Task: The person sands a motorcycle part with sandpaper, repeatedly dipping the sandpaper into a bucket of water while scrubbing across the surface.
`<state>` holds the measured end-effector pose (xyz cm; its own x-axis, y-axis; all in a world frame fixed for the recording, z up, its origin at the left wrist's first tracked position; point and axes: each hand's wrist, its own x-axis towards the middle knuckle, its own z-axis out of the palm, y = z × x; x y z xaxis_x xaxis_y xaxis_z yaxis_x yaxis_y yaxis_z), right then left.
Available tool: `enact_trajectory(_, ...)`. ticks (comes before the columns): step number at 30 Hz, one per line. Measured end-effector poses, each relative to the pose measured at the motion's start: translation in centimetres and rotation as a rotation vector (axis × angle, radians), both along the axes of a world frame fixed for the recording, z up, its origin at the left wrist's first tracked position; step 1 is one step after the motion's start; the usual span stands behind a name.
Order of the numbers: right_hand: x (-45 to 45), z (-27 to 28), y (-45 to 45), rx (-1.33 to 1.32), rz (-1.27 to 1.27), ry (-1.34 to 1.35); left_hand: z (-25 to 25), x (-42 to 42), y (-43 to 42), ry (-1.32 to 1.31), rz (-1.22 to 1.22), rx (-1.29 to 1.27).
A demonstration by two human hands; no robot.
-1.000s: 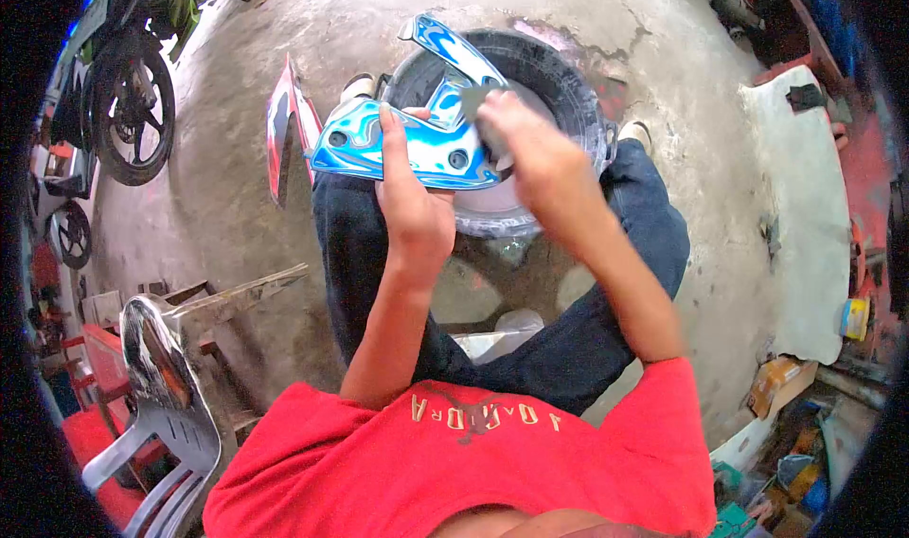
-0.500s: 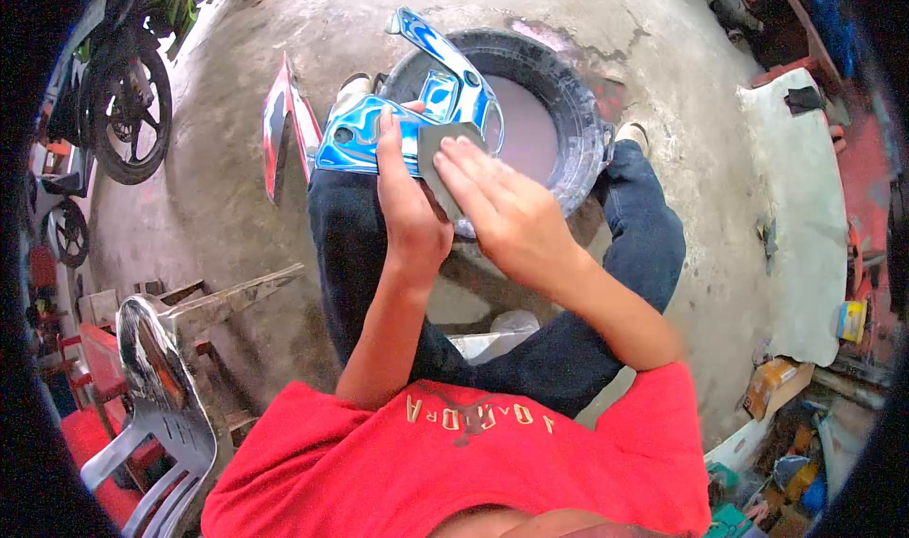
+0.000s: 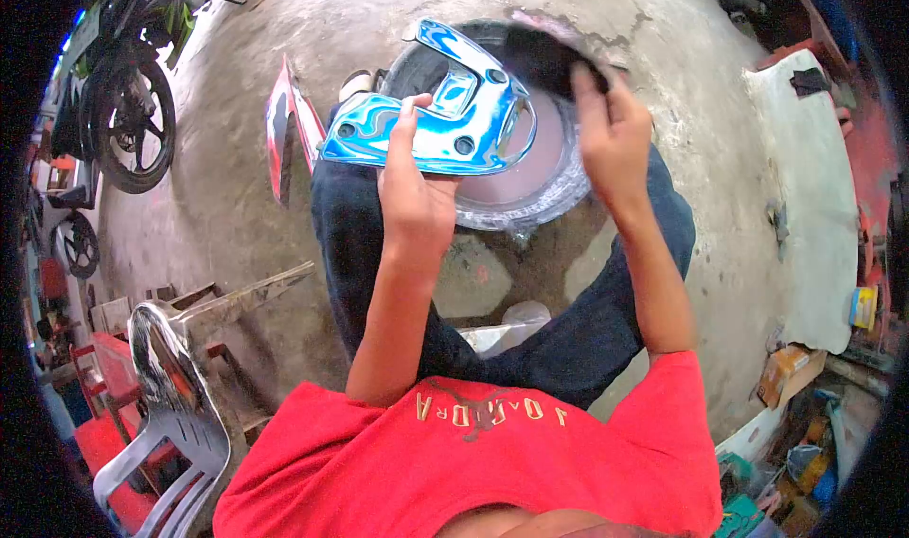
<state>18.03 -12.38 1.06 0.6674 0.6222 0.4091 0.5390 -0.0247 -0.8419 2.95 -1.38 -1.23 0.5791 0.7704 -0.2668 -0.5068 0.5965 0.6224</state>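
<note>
My left hand (image 3: 415,189) grips a glossy blue-and-white motorcycle fairing panel (image 3: 492,140) by its lower edge, thumb on top. The panel has several round holes and lies tilted above a round dark basin (image 3: 540,211) of cloudy, pinkish-grey water (image 3: 564,145). At the basin's right side, my right hand (image 3: 615,145) is raised, its fingers closed on a dark sheet of sandpaper (image 3: 549,60), which is blurred and apart from the panel. Part of the basin is hidden behind the panel and the sheet.
A red-and-white panel (image 3: 284,126) stands on the concrete floor left of my knee. A motorcycle wheel (image 3: 133,126) is at the upper left, a grey plastic chair (image 3: 180,424) at the lower left. A pale board (image 3: 805,216) and a cardboard box (image 3: 788,372) lie along the right.
My right hand has lifted the sandpaper off the panel and swung it up and right over the basin. The panel, still in my left hand, has shifted slightly right.
</note>
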Motion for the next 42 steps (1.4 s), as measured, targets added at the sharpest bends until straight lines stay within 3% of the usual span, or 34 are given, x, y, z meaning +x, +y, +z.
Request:
enact_trajectory(1,0.6,0.2,0.2,0.096,-0.044,0.240,0.1,0.1,0.0,0.034,0.013,-0.036)
enact_trajectory(4,2.7,-1.9,-0.1,0.008,-0.097,0.202,0.7,-0.2,0.2,0.042,-0.017,-0.025)
enact_trajectory(7,2.4,-2.8,0.8,0.062,0.008,0.497,0.5,-0.5,0.3,0.038,-0.073,-0.009)
enact_trajectory(8,1.8,-2.5,0.4,0.073,0.112,0.766,0.4,-0.6,0.4,0.031,-0.092,0.003)
enact_trajectory(11,1.3,-2.8,0.4,0.000,0.170,0.870,0.2,-0.9,0.6,-0.011,-0.151,0.015)
enact_trajectory(12,0.6,-2.3,0.5,0.082,0.196,0.947,0.4,-0.9,0.7,0.005,-0.147,0.012)
enact_trajectory(16,-0.5,-2.0,0.7,0.160,0.180,1.104,1.7,-0.9,0.8,-0.337,-0.202,-0.201)
enact_trajectory(18,-1.2,-2.7,0.9,0.162,0.172,1.154,1.2,-1.0,0.6,-0.296,-0.204,-0.198)
enact_trajectory(27,-3.3,-2.5,1.0,0.075,0.151,1.208,-0.8,0.6,-0.1,-0.221,-0.121,0.013)
enact_trajectory(32,-2.5,-2.1,0.5,0.117,0.018,1.282,0.0,0.7,1.4,-0.176,-0.052,-0.030)
enact_trajectory(37,0.1,-2.1,-1.4,0.380,-0.121,1.017,1.5,0.2,2.5,-0.200,-0.145,-0.008)
enact_trajectory(39,2.0,-1.8,-1.6,0.365,-0.295,0.852,1.8,0.1,2.7,-0.225,-0.218,0.024)
enact_trajectory(42,3.2,0.4,-1.6,0.405,-0.242,0.609,2.7,-0.7,2.8,-0.234,-0.244,0.019)
